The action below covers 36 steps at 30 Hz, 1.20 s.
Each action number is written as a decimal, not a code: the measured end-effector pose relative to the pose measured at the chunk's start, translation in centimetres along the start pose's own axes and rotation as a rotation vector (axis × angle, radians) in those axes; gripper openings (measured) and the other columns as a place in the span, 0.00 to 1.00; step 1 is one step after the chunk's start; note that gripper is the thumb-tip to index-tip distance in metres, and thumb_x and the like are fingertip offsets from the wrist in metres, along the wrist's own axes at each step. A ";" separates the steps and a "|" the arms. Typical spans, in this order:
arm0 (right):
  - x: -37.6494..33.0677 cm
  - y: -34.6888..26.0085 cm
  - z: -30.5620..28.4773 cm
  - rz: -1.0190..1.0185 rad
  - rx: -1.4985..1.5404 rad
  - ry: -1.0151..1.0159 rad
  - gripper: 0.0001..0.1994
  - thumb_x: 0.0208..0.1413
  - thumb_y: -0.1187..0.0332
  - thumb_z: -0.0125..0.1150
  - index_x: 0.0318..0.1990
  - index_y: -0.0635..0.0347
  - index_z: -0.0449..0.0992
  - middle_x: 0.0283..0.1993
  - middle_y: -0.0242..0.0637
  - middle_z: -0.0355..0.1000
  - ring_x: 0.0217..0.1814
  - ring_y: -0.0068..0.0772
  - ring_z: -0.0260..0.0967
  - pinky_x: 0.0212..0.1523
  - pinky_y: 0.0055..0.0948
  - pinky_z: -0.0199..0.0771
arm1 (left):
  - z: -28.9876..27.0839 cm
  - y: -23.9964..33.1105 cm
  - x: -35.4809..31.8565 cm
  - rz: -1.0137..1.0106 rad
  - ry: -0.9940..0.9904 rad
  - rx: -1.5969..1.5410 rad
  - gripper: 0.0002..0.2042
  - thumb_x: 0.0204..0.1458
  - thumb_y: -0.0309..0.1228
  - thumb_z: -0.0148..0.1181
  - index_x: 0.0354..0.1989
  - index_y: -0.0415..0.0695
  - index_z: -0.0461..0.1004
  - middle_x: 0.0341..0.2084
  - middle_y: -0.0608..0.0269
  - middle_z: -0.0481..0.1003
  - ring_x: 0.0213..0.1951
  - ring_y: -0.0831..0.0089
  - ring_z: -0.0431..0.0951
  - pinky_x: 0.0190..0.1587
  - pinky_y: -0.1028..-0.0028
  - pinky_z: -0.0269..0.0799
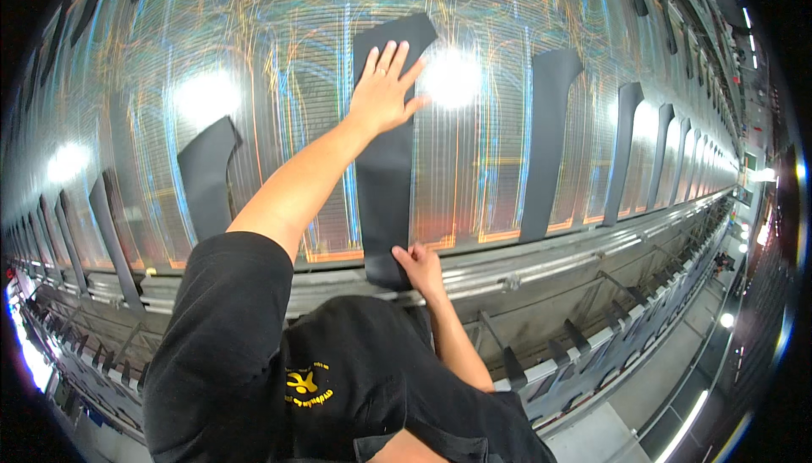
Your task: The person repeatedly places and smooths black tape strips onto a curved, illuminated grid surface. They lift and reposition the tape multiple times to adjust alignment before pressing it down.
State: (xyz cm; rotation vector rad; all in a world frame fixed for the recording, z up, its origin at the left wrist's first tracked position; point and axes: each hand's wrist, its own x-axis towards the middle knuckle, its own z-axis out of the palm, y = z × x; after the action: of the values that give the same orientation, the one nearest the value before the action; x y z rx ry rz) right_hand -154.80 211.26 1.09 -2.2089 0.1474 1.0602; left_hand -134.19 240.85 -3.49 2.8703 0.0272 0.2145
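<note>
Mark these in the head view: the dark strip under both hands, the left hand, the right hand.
dark strip [385,180]: head view, bare middle stretch between the hands.
left hand [385,91]: head view, back of the hand, flat on the strip's top.
right hand [420,267]: head view, back of the hand, at the strip's lower end.

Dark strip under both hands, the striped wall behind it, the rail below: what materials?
Dark strip: matte, flexible sheet, likely fabric or rubber; no shine, and neighbouring strips curl at the top. Striped wall: taut fine threads or wires in many colours, glossy; it glares under lamps. Rail: grey metal, dull sheen. Left hand and right hand press the strip flat.
</note>
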 end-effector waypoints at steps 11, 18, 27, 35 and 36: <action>-7.2 -1.6 -0.6 -0.757 -0.386 0.416 0.14 0.54 0.68 0.73 0.46 0.62 0.79 0.40 0.45 0.77 0.45 0.53 0.75 0.47 0.47 0.74 | -4.5 12.4 -28.7 0.209 -0.324 -0.123 0.37 0.63 0.59 0.52 0.78 0.56 0.58 0.79 0.46 0.48 0.79 0.46 0.43 0.78 0.44 0.38; -8.7 1.7 1.7 -0.860 -0.482 0.106 0.16 0.60 0.61 0.69 0.48 0.64 0.80 0.49 0.45 0.79 0.56 0.50 0.74 0.59 0.47 0.71 | -2.6 14.7 -28.8 0.153 -0.318 0.200 0.37 0.65 0.44 0.54 0.81 0.61 0.47 0.80 0.52 0.45 0.79 0.51 0.45 0.78 0.44 0.38; -6.1 4.6 1.4 -0.826 -0.517 0.034 0.21 0.66 0.53 0.59 0.52 0.63 0.80 0.53 0.45 0.79 0.60 0.50 0.73 0.62 0.50 0.67 | -5.4 14.7 -30.9 0.155 -0.401 0.035 0.38 0.60 0.46 0.62 0.79 0.58 0.54 0.80 0.51 0.47 0.79 0.51 0.47 0.79 0.48 0.43; -5.1 4.4 2.3 -0.750 -0.303 0.059 0.18 0.64 0.59 0.64 0.52 0.65 0.81 0.50 0.49 0.79 0.55 0.53 0.76 0.55 0.46 0.75 | -12.5 9.9 -37.8 -0.177 -0.367 -0.475 0.17 0.64 0.42 0.60 0.51 0.41 0.81 0.58 0.48 0.77 0.65 0.53 0.73 0.70 0.55 0.64; -5.8 3.6 2.7 -0.828 -0.287 0.100 0.17 0.64 0.61 0.65 0.52 0.65 0.80 0.50 0.51 0.79 0.52 0.52 0.77 0.51 0.43 0.78 | -14.0 8.1 -38.9 -0.348 -0.333 -0.514 0.16 0.63 0.41 0.63 0.49 0.40 0.81 0.53 0.49 0.80 0.60 0.53 0.77 0.66 0.56 0.69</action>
State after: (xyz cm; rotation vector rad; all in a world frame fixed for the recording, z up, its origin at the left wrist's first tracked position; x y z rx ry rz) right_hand -161.74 209.10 2.20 -2.2185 -0.8517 0.5182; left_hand -174.78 235.13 6.35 2.3054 0.3499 -0.2851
